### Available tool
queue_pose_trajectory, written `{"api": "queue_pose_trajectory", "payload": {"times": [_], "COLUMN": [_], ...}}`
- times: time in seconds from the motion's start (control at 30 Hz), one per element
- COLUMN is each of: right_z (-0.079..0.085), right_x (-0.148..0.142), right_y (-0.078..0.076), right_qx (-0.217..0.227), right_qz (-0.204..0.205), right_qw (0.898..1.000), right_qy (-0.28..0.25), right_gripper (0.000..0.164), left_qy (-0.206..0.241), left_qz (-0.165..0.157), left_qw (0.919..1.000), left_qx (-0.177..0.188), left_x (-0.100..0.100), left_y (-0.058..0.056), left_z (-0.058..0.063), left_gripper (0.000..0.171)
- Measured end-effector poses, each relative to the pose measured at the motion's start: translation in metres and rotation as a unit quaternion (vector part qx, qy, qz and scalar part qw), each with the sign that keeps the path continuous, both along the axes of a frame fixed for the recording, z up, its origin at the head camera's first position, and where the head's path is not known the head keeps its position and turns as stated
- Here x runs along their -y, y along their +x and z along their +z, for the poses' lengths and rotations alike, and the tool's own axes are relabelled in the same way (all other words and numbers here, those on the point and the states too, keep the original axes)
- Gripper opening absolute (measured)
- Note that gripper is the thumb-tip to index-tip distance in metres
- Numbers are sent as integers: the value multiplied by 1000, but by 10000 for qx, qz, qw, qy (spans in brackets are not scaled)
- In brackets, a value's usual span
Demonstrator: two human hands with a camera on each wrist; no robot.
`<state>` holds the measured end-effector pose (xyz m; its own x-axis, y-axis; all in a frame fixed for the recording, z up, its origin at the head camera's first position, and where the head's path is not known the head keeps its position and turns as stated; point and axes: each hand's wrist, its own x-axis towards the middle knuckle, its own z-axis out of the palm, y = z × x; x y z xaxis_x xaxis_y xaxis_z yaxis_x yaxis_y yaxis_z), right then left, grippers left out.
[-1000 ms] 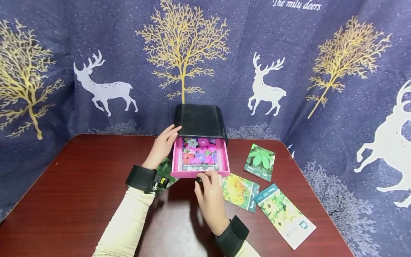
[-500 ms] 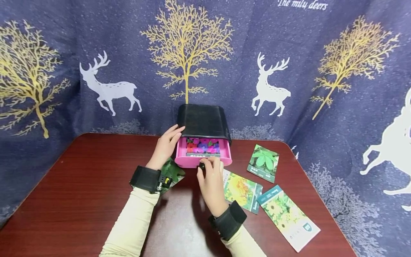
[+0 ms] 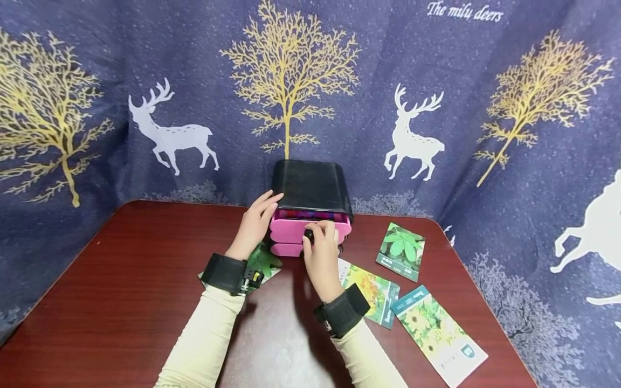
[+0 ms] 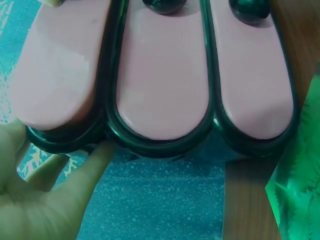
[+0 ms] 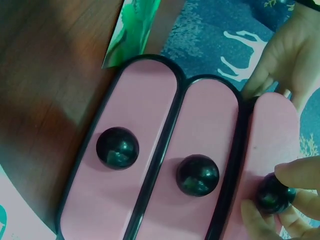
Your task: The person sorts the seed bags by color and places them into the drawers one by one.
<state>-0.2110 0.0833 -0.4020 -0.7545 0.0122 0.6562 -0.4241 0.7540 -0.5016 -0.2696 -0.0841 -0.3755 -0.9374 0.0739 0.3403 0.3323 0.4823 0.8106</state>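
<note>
A small black drawer cabinet [image 3: 310, 184] stands at the back of the table, with three pink drawer fronts. Its top drawer [image 3: 287, 231] sticks out slightly; through the narrow gap above it shows a strip of a flower-picture packet [image 3: 310, 214]. Thumb and fingers of my right hand [image 3: 322, 261] pinch this drawer's round black knob [image 5: 275, 194]. My left hand [image 3: 252, 229] rests against the cabinet's upper left side, fingers extended along its edge. In the right wrist view the middle drawer [image 5: 212, 117] and bottom drawer [image 5: 147, 95] sit flush in their frames.
A leaf-picture packet [image 3: 264, 263] lies partly under my left wrist. To the right lie a yellow-flower packet [image 3: 368, 291], a green-leaf packet [image 3: 401, 251] and a long flower packet [image 3: 439, 334]. A dark blue deer-print cloth [image 3: 194, 64] hangs behind the table.
My right hand has moved forward with the knob, and the top drawer has slid from well out to almost in. The flower packet inside is now mostly hidden. My left hand stays on the cabinet.
</note>
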Motion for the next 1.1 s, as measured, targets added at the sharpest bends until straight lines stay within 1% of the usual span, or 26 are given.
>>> {"api": "queue_pose_trajectory", "payload": {"times": [0.13, 0.43, 0.57, 0.63, 0.73, 0.8, 0.9, 1.0, 1.1], "right_z": [0, 4, 6, 7, 7, 3, -6, -17, -27], "right_x": [1, 6, 3, 1, 1, 2, 7, 11, 14], "right_y": [-4, -16, -16, -13, -8, -5, -3, -4, -6], "right_qx": [5, -31, 69, 95, 165, 315, 560, 808, 793], "right_qz": [6, -32, -72, -85, -145, -319, -566, -724, -668], "right_qw": [10000, 9998, 9998, 9994, 9966, 9934, 9893, 9884, 9906], "right_qy": [-75, -214, -187, -330, -789, -1059, -1220, -1067, -896], "right_gripper": [20, 21, 23, 25, 28, 27, 26, 26, 27], "left_qy": [56, 126, 83, 84, 96, 122, 164, 195, 207], "left_qz": [-41, 74, 104, 131, 131, 130, 114, 124, 101], "left_qw": [10000, 9999, 9999, 9998, 9998, 9997, 9996, 9996, 9997], "left_qx": [33, -10, -77, -95, -146, -158, -189, -141, -60], "left_x": [0, -1, -3, -3, -2, -2, -2, -3, -3], "left_y": [2, 5, 4, 4, 3, 3, 3, 4, 6], "left_z": [0, 1, 1, 1, 1, 1, 1, 1, 1], "left_gripper": [37, 35, 35, 35, 35, 35, 35, 35, 35]}}
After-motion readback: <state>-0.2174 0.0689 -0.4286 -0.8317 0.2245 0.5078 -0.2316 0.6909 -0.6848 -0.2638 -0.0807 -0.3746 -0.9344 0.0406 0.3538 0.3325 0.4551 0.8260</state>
